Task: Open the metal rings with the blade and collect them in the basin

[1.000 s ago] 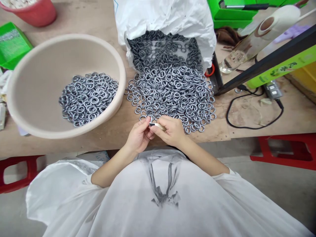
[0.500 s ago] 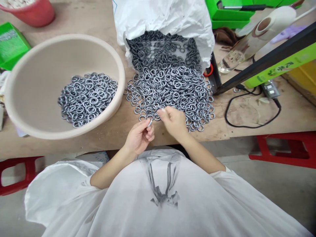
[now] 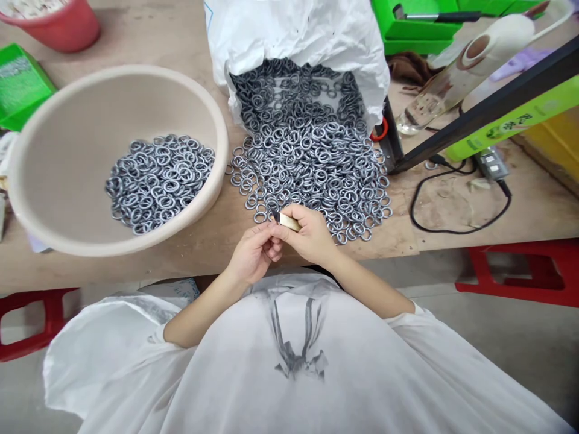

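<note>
A heap of glossy grey rings (image 3: 316, 172) is being partly enclosed by a crumpled white bag (image 3: 298, 30); more are being held in a smooth basin (image 3: 63, 163). A pale, dark-tipped tool (image 3: 288, 222) is being gripped by the curled fingers of the right hand (image 3: 312, 234), near the heap. In the left hand (image 3: 253, 252), fingertips are being pressed together; whether a ring is being pinched cannot be told.

The lime-green strip (image 3: 497, 134) along the black bar (image 3: 493, 107) carries printed characters, too small to read surely.
</note>
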Demonstrator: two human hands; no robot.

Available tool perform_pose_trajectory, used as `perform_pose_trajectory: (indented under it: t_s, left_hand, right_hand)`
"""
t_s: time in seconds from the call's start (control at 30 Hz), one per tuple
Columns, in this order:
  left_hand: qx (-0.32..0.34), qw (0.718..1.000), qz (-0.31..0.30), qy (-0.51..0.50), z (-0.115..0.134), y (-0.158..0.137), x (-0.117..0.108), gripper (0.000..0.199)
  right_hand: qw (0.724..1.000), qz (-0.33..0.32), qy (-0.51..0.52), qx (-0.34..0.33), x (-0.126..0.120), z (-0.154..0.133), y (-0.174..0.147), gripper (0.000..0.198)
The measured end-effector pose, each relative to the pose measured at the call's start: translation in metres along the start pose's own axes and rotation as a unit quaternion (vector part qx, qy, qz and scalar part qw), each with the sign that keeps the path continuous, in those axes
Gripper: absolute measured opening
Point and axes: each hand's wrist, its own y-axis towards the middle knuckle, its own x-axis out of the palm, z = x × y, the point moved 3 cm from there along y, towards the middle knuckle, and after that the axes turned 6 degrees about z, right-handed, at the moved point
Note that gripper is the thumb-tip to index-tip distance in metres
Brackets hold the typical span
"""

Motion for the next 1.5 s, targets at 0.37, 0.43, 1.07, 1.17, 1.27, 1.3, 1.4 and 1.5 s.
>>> perform_pose_trajectory:
  t_s: [0.37, 0.43, 1.07, 1.17, 1.27, 1.3, 1.4, 1.5]
  left_hand:
    - [0.007, 1.0, -0.016, 0.019, 0.006, -0.005, 0.006, 0.044]
    - [0.008, 1.0, -0.016, 0.025, 0.005, -0.005, 0.007, 0.044]
    - [-0.003, 1.0, -0.005, -0.019, 0.005, 0.002, 0.008, 0.041]
    - [-0.001, 0.999, 0.002, -0.04, 0.01, 0.003, 0.008, 0.042]
    - [-0.002, 0.999, 0.008, -0.048, 0.011, 0.002, 0.008, 0.042]
    - [-0.002, 0.999, 0.009, -0.049, 0.011, 0.002, 0.009, 0.041]
    - [0.003, 0.999, 0.003, -0.05, 0.01, 0.002, 0.008, 0.041]
    - [0.017, 0.999, 0.0, -0.048, 0.009, 0.002, 0.007, 0.041]
  right_hand:
    - [0.996, 0.03, -0.045, -0.068, -0.004, -0.003, -0.001, 0.046]
    - [0.997, 0.027, -0.037, -0.061, -0.005, -0.003, 0.0, 0.047]
    - [0.998, 0.063, 0.011, 0.022, -0.012, 0.002, 0.004, 0.035]
    - [0.998, 0.069, -0.004, 0.0, -0.014, 0.002, 0.003, 0.037]
    - [0.998, 0.057, -0.027, -0.016, -0.013, 0.001, 0.0, 0.039]
    - [0.998, 0.052, -0.032, -0.02, -0.013, 0.001, -0.001, 0.039]
    - [0.998, 0.033, -0.051, -0.03, -0.01, 0.0, -0.003, 0.042]
    - [0.996, 0.016, -0.081, -0.035, -0.008, -0.001, -0.004, 0.044]
